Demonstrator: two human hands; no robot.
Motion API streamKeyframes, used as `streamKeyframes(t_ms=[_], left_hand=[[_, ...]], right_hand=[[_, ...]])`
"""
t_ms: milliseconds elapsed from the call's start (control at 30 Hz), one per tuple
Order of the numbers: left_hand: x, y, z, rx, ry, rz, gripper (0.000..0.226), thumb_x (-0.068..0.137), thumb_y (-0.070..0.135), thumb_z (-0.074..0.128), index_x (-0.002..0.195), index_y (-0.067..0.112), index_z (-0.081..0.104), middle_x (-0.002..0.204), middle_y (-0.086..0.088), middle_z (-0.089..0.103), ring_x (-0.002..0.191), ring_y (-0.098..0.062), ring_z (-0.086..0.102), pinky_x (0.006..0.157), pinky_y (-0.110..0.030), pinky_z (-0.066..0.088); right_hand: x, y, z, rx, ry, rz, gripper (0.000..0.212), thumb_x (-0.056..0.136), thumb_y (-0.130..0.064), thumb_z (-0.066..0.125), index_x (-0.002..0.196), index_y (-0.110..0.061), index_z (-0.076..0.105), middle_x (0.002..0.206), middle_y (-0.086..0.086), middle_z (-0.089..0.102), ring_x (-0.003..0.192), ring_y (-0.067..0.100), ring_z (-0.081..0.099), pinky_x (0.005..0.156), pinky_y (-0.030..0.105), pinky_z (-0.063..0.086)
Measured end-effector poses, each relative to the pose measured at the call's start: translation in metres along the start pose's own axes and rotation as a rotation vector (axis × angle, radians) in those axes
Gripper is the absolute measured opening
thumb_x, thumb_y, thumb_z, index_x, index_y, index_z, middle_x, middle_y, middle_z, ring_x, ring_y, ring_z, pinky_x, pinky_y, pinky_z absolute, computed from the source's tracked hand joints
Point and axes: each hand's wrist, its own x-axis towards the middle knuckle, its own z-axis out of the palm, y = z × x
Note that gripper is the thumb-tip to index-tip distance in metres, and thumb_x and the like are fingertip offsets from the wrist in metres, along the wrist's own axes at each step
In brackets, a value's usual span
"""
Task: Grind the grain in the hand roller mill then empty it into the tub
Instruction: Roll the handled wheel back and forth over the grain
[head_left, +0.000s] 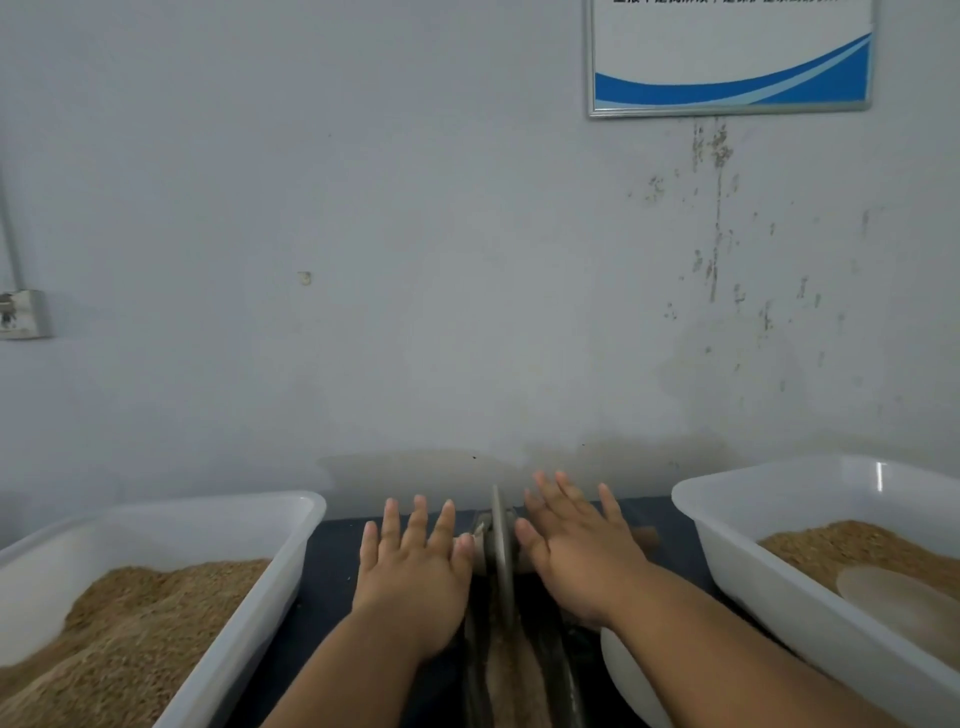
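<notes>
Both grips are spread, fingers straight: left hand (415, 566) and right hand (576, 551) lie palm-down either side of the roller mill's metal wheel (501, 540) on the dark bench (332, 571), between the left tub (270, 525) and right tub (727, 519), both holding grain (156, 613).

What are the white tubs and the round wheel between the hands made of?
The left tub and right tub look like smooth white plastic; the right one's wall shows a glossy glint. The wheel seems dull grey metal, thin-edged and matte.
</notes>
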Motion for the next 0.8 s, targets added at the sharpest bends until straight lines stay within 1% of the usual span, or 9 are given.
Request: streamKeyframes(t_ms=[67,133,300,367,433,533,600,667,800], left_hand=[[-0.004,-0.001,0.001,-0.003,0.001,0.004,0.058,0.100,0.051,0.003,0.155,0.035,-0.008,0.164,0.004,-0.013,0.148,-0.023,-0.022,0.120,-0.045,-0.013],[-0.014,-0.004,-0.001,0.014,-0.032,0.005,0.059,0.100,0.052,0.004,0.155,0.034,-0.007,0.164,0.005,-0.011,0.149,-0.021,-0.018,0.120,-0.045,-0.011],[-0.052,0.005,-0.023,0.216,-0.188,0.084,0.069,0.099,0.057,0.010,0.155,0.024,-0.011,0.164,-0.004,-0.009,0.150,-0.028,-0.011,0.121,-0.049,-0.002],[-0.069,0.007,-0.029,0.293,-0.248,0.106,0.072,0.098,0.058,0.015,0.155,0.023,-0.013,0.164,-0.006,-0.011,0.150,-0.031,-0.009,0.121,-0.049,0.002],[-0.083,0.004,-0.033,0.329,-0.286,0.123,0.073,0.098,0.057,0.019,0.155,0.024,-0.013,0.164,-0.005,-0.011,0.151,-0.030,-0.007,0.121,-0.048,0.005],[-0.084,-0.005,-0.040,0.278,-0.311,0.157,0.066,0.100,0.052,0.017,0.155,0.027,-0.009,0.165,-0.001,-0.007,0.151,-0.027,-0.001,0.120,-0.045,0.009],[-0.072,-0.009,-0.038,0.209,-0.304,0.178,0.062,0.101,0.047,0.013,0.156,0.026,-0.008,0.164,-0.002,-0.008,0.151,-0.028,-0.002,0.120,-0.046,0.007],[-0.053,-0.010,-0.029,0.164,-0.255,0.160,0.061,0.102,0.043,0.011,0.155,0.024,-0.011,0.164,-0.003,-0.014,0.150,-0.027,-0.011,0.120,-0.046,0.000],[-0.001,0.002,-0.015,0.115,-0.111,0.057,0.059,0.102,0.043,0.005,0.155,0.022,-0.012,0.163,-0.001,-0.018,0.147,-0.028,-0.024,0.120,-0.048,-0.011]], right_hand=[[-0.003,-0.002,0.003,-0.005,0.026,-0.004,0.071,0.096,-0.064,-0.001,0.159,-0.030,0.005,0.164,-0.013,-0.014,0.147,0.003,-0.022,0.118,0.045,-0.018],[-0.013,-0.004,0.003,0.008,-0.012,-0.022,0.073,0.095,-0.066,-0.001,0.159,-0.030,0.005,0.165,-0.013,-0.009,0.148,0.003,-0.018,0.121,0.044,-0.012],[-0.057,-0.002,-0.034,0.065,-0.312,-0.086,0.073,0.098,-0.067,0.011,0.159,-0.028,0.000,0.166,-0.013,-0.001,0.150,0.003,-0.008,0.123,0.037,0.001],[-0.079,-0.002,-0.051,0.121,-0.400,-0.131,0.072,0.098,-0.067,0.012,0.159,-0.031,0.000,0.165,-0.015,0.000,0.148,-0.002,-0.008,0.123,0.034,0.002],[-0.095,-0.003,-0.061,0.148,-0.434,-0.174,0.073,0.096,-0.069,0.010,0.158,-0.034,0.000,0.163,-0.020,-0.001,0.146,-0.008,-0.009,0.122,0.030,-0.001],[-0.096,-0.004,-0.062,0.138,-0.435,-0.181,0.077,0.090,-0.071,0.006,0.158,-0.035,0.002,0.161,-0.025,0.000,0.143,-0.012,-0.009,0.121,0.026,-0.003],[-0.082,-0.003,-0.053,0.136,-0.406,-0.157,0.075,0.092,-0.068,0.004,0.159,-0.033,0.004,0.163,-0.021,0.001,0.145,-0.008,-0.006,0.122,0.029,-0.003],[-0.059,0.000,-0.039,0.121,-0.349,-0.120,0.070,0.097,-0.063,0.004,0.159,-0.030,0.004,0.165,-0.017,0.000,0.148,-0.002,-0.006,0.123,0.034,-0.005],[-0.005,0.010,-0.014,0.056,-0.183,-0.033,0.066,0.101,-0.059,0.002,0.159,-0.029,0.000,0.164,-0.011,-0.015,0.149,0.005,-0.017,0.120,0.044,-0.015]])
